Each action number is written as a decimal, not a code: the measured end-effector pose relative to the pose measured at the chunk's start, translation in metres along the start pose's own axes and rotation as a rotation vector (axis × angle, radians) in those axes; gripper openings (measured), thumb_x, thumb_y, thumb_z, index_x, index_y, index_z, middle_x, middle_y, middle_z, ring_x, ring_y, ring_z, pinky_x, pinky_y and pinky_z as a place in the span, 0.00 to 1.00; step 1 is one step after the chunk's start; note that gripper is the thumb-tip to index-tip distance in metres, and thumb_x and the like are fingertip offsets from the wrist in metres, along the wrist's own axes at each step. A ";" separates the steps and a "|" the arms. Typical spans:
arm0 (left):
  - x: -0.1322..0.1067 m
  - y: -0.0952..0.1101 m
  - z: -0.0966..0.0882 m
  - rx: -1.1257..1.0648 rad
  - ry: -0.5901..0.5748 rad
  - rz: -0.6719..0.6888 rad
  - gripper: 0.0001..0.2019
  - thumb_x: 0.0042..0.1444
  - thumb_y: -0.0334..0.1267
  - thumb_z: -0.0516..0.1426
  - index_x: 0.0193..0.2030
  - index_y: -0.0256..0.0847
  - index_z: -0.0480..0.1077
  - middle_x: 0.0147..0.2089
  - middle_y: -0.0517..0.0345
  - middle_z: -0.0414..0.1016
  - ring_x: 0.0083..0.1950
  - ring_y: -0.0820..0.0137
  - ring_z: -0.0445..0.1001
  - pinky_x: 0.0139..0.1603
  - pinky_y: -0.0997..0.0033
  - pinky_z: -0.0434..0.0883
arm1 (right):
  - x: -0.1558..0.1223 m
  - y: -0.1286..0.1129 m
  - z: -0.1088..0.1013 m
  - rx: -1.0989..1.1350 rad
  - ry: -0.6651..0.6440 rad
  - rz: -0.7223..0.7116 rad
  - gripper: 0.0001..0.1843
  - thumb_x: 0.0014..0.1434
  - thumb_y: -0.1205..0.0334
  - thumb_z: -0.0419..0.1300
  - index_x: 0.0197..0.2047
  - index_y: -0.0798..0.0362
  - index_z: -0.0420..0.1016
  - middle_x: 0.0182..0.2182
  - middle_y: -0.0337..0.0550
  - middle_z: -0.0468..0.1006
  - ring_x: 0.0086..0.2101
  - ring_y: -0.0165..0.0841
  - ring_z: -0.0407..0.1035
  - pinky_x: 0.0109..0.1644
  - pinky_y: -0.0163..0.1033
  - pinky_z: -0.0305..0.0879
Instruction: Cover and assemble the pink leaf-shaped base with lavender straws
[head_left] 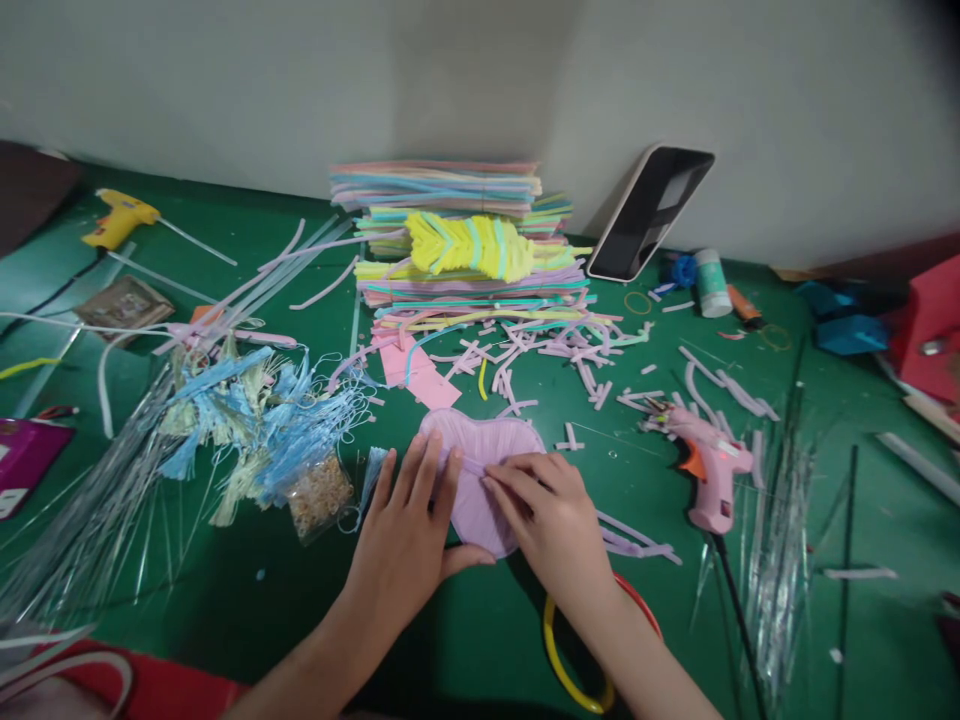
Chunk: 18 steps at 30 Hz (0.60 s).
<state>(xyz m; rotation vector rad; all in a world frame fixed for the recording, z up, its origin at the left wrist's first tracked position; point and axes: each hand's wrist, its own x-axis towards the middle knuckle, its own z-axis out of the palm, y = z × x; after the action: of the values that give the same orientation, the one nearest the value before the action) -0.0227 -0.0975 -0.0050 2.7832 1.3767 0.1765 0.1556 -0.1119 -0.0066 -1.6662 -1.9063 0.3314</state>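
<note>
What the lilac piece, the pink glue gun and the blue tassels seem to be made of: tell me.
Lilac piece: probably fuzzy craft stems laid side by side, matte, judging by its fine lines.
Pink glue gun: likely moulded plastic, smooth, from its even-coloured, hard-edged body.
Blue tassels: seemingly thread, soft-looking, given the fine loose strands; which fibre, I can't tell.

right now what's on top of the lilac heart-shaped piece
On the lilac heart-shaped piece: a thin lilac strip, the left hand, fingers spread over its left side, and the right hand, fingertips at the strip. What the hands cover can't be seen.
</note>
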 end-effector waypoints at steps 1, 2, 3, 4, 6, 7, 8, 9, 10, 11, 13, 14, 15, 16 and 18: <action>0.000 0.000 0.000 -0.011 0.006 0.002 0.44 0.53 0.68 0.46 0.64 0.32 0.64 0.65 0.33 0.63 0.67 0.45 0.59 0.65 0.42 0.57 | 0.001 -0.001 0.001 0.013 0.001 0.031 0.07 0.62 0.64 0.59 0.40 0.51 0.79 0.34 0.43 0.77 0.37 0.35 0.68 0.43 0.43 0.63; 0.001 -0.001 0.001 -0.020 0.020 0.012 0.44 0.53 0.68 0.46 0.63 0.32 0.65 0.64 0.34 0.64 0.66 0.46 0.60 0.66 0.43 0.56 | 0.001 -0.002 0.001 0.027 0.003 0.063 0.06 0.62 0.64 0.59 0.39 0.51 0.79 0.34 0.43 0.77 0.36 0.35 0.68 0.43 0.43 0.62; 0.001 -0.002 0.001 -0.029 0.035 0.027 0.43 0.54 0.68 0.46 0.63 0.31 0.65 0.64 0.34 0.65 0.66 0.47 0.61 0.66 0.44 0.56 | 0.002 -0.003 0.002 0.039 0.007 0.093 0.06 0.62 0.63 0.60 0.38 0.50 0.79 0.34 0.42 0.78 0.36 0.35 0.68 0.44 0.43 0.62; 0.001 -0.003 0.002 -0.038 0.050 0.048 0.44 0.54 0.68 0.46 0.62 0.30 0.65 0.63 0.34 0.66 0.65 0.48 0.62 0.66 0.45 0.57 | 0.002 -0.004 0.003 0.048 0.012 0.119 0.06 0.61 0.63 0.60 0.37 0.50 0.79 0.34 0.41 0.78 0.36 0.35 0.68 0.44 0.43 0.61; 0.001 -0.005 0.004 -0.057 0.065 0.088 0.44 0.55 0.67 0.46 0.63 0.27 0.63 0.63 0.32 0.66 0.65 0.49 0.63 0.66 0.49 0.59 | 0.003 -0.005 0.004 0.062 0.016 0.152 0.05 0.61 0.63 0.60 0.36 0.50 0.79 0.33 0.41 0.78 0.36 0.35 0.69 0.44 0.44 0.60; 0.001 -0.007 0.004 -0.065 0.066 0.108 0.44 0.55 0.67 0.46 0.63 0.26 0.62 0.63 0.31 0.66 0.65 0.49 0.63 0.65 0.50 0.60 | 0.003 -0.005 0.004 0.066 0.017 0.162 0.05 0.61 0.62 0.61 0.35 0.49 0.79 0.33 0.40 0.78 0.36 0.35 0.69 0.44 0.44 0.60; 0.001 -0.008 0.005 -0.071 0.067 0.127 0.44 0.55 0.66 0.46 0.63 0.25 0.61 0.63 0.30 0.65 0.66 0.49 0.63 0.64 0.50 0.62 | 0.004 -0.005 0.004 0.068 0.015 0.168 0.05 0.61 0.62 0.61 0.35 0.49 0.79 0.33 0.40 0.78 0.36 0.35 0.69 0.44 0.44 0.59; 0.001 -0.010 0.006 -0.075 0.069 0.144 0.43 0.56 0.65 0.47 0.64 0.25 0.60 0.63 0.29 0.65 0.66 0.48 0.62 0.64 0.49 0.62 | 0.004 -0.006 0.004 0.068 0.013 0.171 0.05 0.61 0.62 0.61 0.35 0.49 0.78 0.33 0.40 0.78 0.36 0.35 0.69 0.44 0.44 0.59; 0.001 -0.011 0.006 -0.076 0.072 0.160 0.42 0.57 0.64 0.47 0.64 0.24 0.60 0.63 0.29 0.65 0.66 0.48 0.62 0.63 0.48 0.62 | 0.004 -0.006 0.004 0.064 0.010 0.172 0.05 0.61 0.63 0.60 0.35 0.49 0.78 0.33 0.40 0.78 0.37 0.35 0.69 0.44 0.44 0.59; 0.000 -0.012 0.006 -0.075 0.075 0.173 0.41 0.58 0.63 0.48 0.63 0.24 0.60 0.63 0.28 0.65 0.66 0.47 0.61 0.64 0.47 0.61 | 0.003 -0.006 0.004 0.056 0.010 0.170 0.05 0.61 0.63 0.60 0.36 0.49 0.78 0.34 0.40 0.78 0.37 0.35 0.69 0.44 0.44 0.59; 0.000 -0.013 0.007 -0.066 0.079 0.195 0.40 0.59 0.62 0.48 0.63 0.24 0.61 0.62 0.27 0.65 0.66 0.46 0.61 0.64 0.44 0.60 | 0.003 -0.008 0.004 0.033 0.010 0.162 0.05 0.61 0.63 0.60 0.36 0.49 0.78 0.34 0.41 0.78 0.37 0.35 0.69 0.43 0.43 0.58; 0.000 -0.013 0.007 -0.059 0.076 0.200 0.40 0.58 0.62 0.48 0.62 0.25 0.61 0.62 0.26 0.65 0.66 0.45 0.61 0.64 0.44 0.60 | 0.003 -0.008 0.004 0.022 0.007 0.158 0.05 0.61 0.64 0.60 0.36 0.49 0.78 0.34 0.41 0.78 0.37 0.36 0.68 0.43 0.43 0.58; 0.000 -0.013 0.007 -0.051 0.073 0.203 0.40 0.58 0.63 0.47 0.62 0.26 0.62 0.63 0.26 0.65 0.66 0.45 0.61 0.63 0.43 0.60 | 0.003 -0.009 0.004 0.013 0.005 0.156 0.05 0.61 0.64 0.60 0.36 0.50 0.78 0.34 0.41 0.78 0.37 0.36 0.68 0.42 0.43 0.58; 0.000 -0.013 0.006 -0.044 0.070 0.204 0.40 0.57 0.64 0.47 0.61 0.26 0.63 0.63 0.26 0.64 0.66 0.44 0.62 0.63 0.44 0.60 | 0.003 -0.009 0.004 0.006 0.001 0.156 0.04 0.60 0.64 0.60 0.36 0.50 0.78 0.34 0.41 0.78 0.37 0.36 0.68 0.42 0.43 0.57; 0.001 -0.012 0.006 -0.034 0.062 0.206 0.41 0.56 0.65 0.48 0.61 0.27 0.64 0.63 0.27 0.64 0.66 0.44 0.61 0.64 0.44 0.60 | 0.003 -0.010 0.003 -0.012 -0.010 0.162 0.03 0.60 0.64 0.61 0.36 0.50 0.77 0.34 0.41 0.78 0.36 0.37 0.67 0.41 0.43 0.57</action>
<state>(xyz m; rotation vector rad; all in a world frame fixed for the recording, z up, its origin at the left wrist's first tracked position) -0.0315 -0.0893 -0.0116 2.9097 1.0838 0.2903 0.1452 -0.1099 -0.0027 -1.8347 -1.7877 0.3926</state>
